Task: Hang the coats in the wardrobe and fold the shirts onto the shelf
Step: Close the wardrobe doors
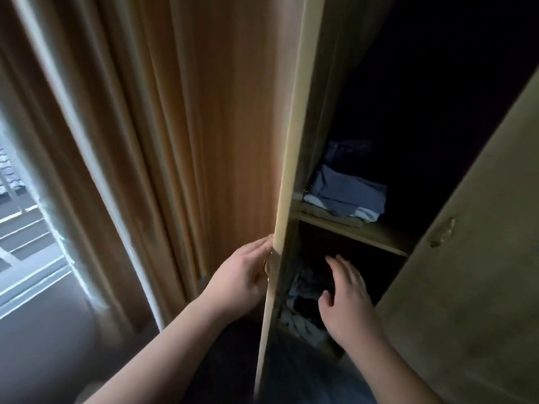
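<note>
The wardrobe stands open and dark inside. Its left door [288, 158] is seen edge-on, and my left hand [242, 275] grips the metal handle on that door's outer face. My right hand [347, 298] hovers with fingers spread in front of the lower compartment, holding nothing. A wooden shelf [373, 234] carries a pile of folded blue and white shirts [347, 193], with a darker folded item behind it. Below the shelf lies a jumble of clothes [303, 301]. No coats show in the dark upper part.
The right wardrobe door [472, 258] hangs open at the right, with a handle on its face. Orange-brown curtains [140, 147] hang left of the wardrobe, beside a bright window [26, 228] with a railing outside. Grey floor lies below the window.
</note>
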The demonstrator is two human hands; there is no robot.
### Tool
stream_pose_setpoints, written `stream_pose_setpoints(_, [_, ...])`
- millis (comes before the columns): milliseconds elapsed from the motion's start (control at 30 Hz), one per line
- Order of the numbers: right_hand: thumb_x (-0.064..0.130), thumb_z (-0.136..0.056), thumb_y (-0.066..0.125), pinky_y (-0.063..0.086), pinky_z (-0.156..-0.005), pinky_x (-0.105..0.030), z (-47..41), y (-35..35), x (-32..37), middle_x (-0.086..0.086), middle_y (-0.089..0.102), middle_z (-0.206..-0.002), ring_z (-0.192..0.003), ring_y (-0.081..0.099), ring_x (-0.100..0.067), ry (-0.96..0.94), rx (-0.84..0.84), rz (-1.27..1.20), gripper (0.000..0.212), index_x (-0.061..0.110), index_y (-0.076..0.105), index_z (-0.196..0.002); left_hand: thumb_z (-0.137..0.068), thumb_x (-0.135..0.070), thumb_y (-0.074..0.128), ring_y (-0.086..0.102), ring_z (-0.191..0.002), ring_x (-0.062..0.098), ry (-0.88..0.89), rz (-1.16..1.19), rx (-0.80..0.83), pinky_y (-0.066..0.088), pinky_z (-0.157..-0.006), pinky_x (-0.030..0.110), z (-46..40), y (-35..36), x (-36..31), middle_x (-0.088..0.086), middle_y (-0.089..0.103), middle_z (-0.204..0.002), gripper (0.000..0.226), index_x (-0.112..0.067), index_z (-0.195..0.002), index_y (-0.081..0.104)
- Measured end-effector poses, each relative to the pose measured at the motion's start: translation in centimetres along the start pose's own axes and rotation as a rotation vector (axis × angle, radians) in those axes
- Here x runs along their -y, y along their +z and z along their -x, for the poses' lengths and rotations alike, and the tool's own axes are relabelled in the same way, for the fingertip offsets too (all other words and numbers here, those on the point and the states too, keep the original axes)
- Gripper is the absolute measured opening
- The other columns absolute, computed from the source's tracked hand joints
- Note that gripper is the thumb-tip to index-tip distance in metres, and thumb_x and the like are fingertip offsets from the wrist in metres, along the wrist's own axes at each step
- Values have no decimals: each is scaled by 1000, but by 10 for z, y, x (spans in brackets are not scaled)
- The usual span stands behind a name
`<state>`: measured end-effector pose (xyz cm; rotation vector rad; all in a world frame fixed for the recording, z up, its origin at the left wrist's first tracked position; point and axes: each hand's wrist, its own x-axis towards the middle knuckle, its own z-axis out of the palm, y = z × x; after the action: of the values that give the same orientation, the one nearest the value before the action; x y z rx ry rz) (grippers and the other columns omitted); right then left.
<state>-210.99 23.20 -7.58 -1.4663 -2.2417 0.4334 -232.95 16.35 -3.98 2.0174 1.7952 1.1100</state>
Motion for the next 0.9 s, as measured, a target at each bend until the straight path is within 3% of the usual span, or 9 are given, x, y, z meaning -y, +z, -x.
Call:
stream_pose_setpoints(167, [25,-92,59,31,-118,-40,6,-27,-47,9,23,-160,-148,19,-12,133,-110,36,67,31,27,-151,-86,-5,52,13,-146,-2,137,-78,176,21,-119,25,-32,59,-22,-25,17,-158,82,-43,-152,20])
stream_pose_setpoints(267, [27,-92,58,35,-116,-41,8,-50,-82,9,24,-160,-146,24,-13,218,-162,57,68,34,25,-151,-93,-9,49,-8,-145,-6,207,-91,273,7,-119,27,-67,102,-46,-29,0,-158,86,-53,-149,2])
stream_pose_setpoints(400, [22,-89,59,30,-117,-34,-2,-80,-142,5,31,-156,-143,29,-16,324,-234,75,71,31,26,-151,-97,-20,44,-30,-142,4,224,-222,303,-7,-117,36,-120,170,-75,-22,-19,-158,84,-57,-144,-15])
stream_pose_setpoints(533, [18,-90,55,23,-119,-31,-32,-108,-205,3,24,-159,-146,21,-16,344,-256,69,72,27,21,-153,-94,-22,39,-26,-146,18,236,-349,288,-5,-119,47,-188,232,-97,-12,-11,-161,76,-47,-150,-6])
stream_pose_setpoints(633, [18,-90,49,19,-121,-34,-65,-121,-243,2,20,-162,-149,12,-17,319,-241,82,73,27,18,-155,-91,-21,39,-19,-148,24,174,-397,281,1,-120,52,-226,265,-105,-7,-2,-164,80,-44,-150,-9])
stream_pose_setpoints(733, [23,-88,45,16,-122,-34,-103,-129,-273,5,13,-164,-151,6,-16,248,-224,147,74,31,14,-155,-89,-22,42,-30,-144,25,108,-445,273,2,-117,61,-251,294,-106,-8,-16,-162,91,-47,-145,-25])
stream_pose_setpoints(900, [23,-86,49,17,-122,-40,-153,-132,-301,3,3,-166,-152,-2,-21,145,-249,213,80,33,11,-155,-85,-22,43,-33,-143,24,33,-500,230,2,-115,64,-284,323,-105,-12,-25,-158,95,-49,-143,-27])
